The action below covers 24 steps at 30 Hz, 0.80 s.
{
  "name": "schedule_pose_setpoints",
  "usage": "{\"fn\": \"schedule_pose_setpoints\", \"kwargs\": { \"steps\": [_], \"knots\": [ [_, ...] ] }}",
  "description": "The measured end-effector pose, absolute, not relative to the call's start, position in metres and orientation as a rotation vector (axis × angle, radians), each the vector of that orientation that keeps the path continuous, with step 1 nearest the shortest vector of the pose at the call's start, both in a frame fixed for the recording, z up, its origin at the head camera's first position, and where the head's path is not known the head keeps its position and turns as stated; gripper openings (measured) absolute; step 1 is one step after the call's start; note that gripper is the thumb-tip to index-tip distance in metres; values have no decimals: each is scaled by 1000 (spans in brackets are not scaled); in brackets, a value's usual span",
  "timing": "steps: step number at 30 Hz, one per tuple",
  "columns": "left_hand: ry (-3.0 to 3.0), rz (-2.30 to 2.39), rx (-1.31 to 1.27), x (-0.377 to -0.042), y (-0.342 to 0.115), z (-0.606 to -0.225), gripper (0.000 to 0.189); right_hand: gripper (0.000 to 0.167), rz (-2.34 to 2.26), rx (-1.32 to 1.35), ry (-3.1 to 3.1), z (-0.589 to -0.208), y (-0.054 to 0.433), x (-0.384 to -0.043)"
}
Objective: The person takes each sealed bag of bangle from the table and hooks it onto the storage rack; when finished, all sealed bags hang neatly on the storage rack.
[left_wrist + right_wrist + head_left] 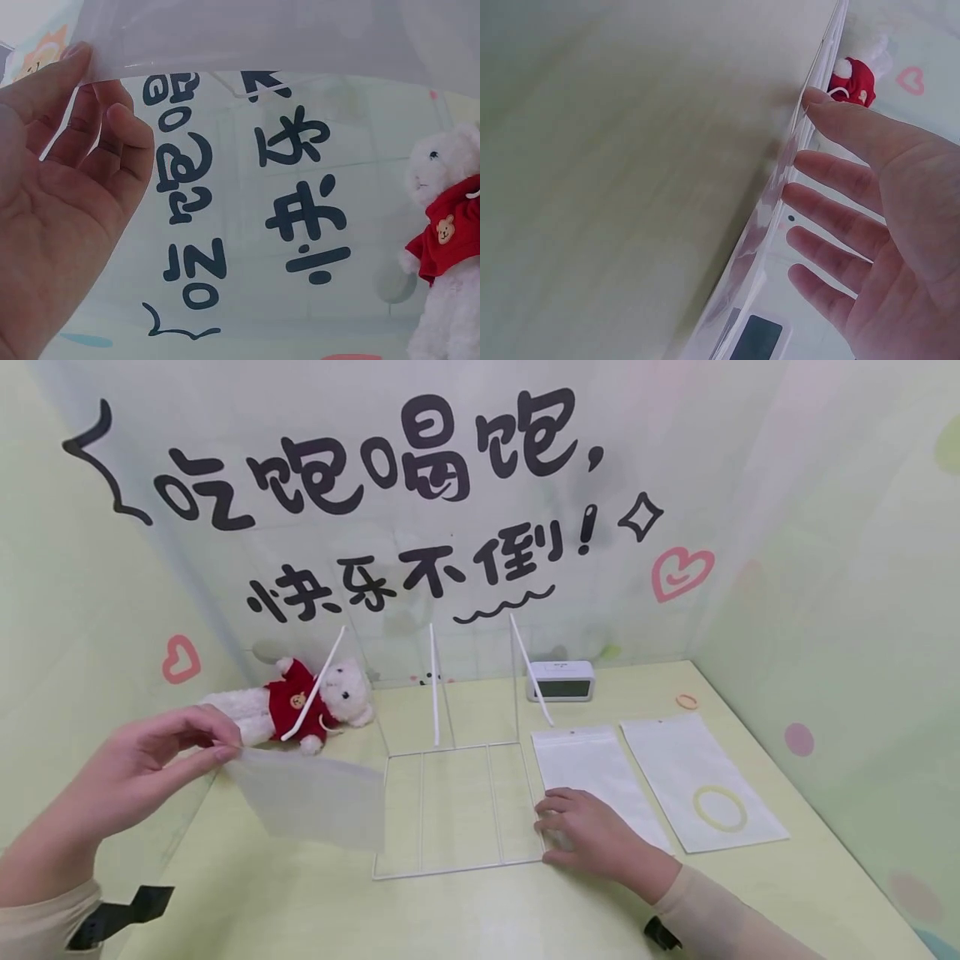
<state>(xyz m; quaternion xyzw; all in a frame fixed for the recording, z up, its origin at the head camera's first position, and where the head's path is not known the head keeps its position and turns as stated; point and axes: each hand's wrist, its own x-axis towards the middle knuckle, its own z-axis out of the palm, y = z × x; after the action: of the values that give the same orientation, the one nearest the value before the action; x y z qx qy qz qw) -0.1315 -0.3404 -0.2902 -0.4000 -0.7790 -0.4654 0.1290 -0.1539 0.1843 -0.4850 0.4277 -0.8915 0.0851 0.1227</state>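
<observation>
My left hand [161, 764] pinches a frosted plastic bag [315, 802] by its corner, between thumb and fingers. The bag hangs in the air at the left of a white wire rack [457, 868], overlapping its base in the head view. In the left wrist view the bag's lower edge [300, 71] spans the top, with the left hand [71, 180] at its corner. My right hand [592, 835] lies low at the rack's right side, fingertips right at the base wire. Its fingers [832, 210] are loosely extended in the right wrist view.
Two white flat bags [577, 756] lie right of the rack, the outer one under a yellow ring [720, 808]. Behind are a plush bear [341, 693] in red, a white digital clock [562, 681] and a small orange band [686, 702]. Upright white prongs [434, 685] rise from the rack.
</observation>
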Motion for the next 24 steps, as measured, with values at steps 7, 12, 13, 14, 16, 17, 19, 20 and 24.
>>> {"fn": "schedule_pose_setpoints", "kwargs": {
  "steps": [7,12,13,14,16,17,19,20,24],
  "knots": [
    [-2084,-1552,-1272,-128,-340,-278,25,37,267,1254,-2595,-486,183,-155],
    [-2029,-1602,-1226,-128,-339,-274,23,37,276,1246,-2612,-487,185,-157],
    [-2038,-1598,-1199,-128,-340,-274,23,37,275,1249,-2618,-487,185,-158],
    [-2050,-1589,-1172,-127,-340,-273,24,37,276,1252,-2620,-487,185,-158],
    [-2077,-1576,-1116,-127,-341,-273,26,37,281,1257,-2621,-488,184,-159],
    [-2099,-1560,-1082,-127,-341,-272,27,37,284,1259,-2622,-488,184,-159],
    [-2139,-1532,-1025,-127,-341,-273,31,37,288,1257,-2625,-488,183,-158],
    [-2154,-1517,-1005,-128,-340,-273,31,37,291,1253,-2628,-487,183,-158],
    [-2181,-1480,-949,-131,-341,-274,32,37,302,1246,-2641,-486,182,-155]
  ]
}}
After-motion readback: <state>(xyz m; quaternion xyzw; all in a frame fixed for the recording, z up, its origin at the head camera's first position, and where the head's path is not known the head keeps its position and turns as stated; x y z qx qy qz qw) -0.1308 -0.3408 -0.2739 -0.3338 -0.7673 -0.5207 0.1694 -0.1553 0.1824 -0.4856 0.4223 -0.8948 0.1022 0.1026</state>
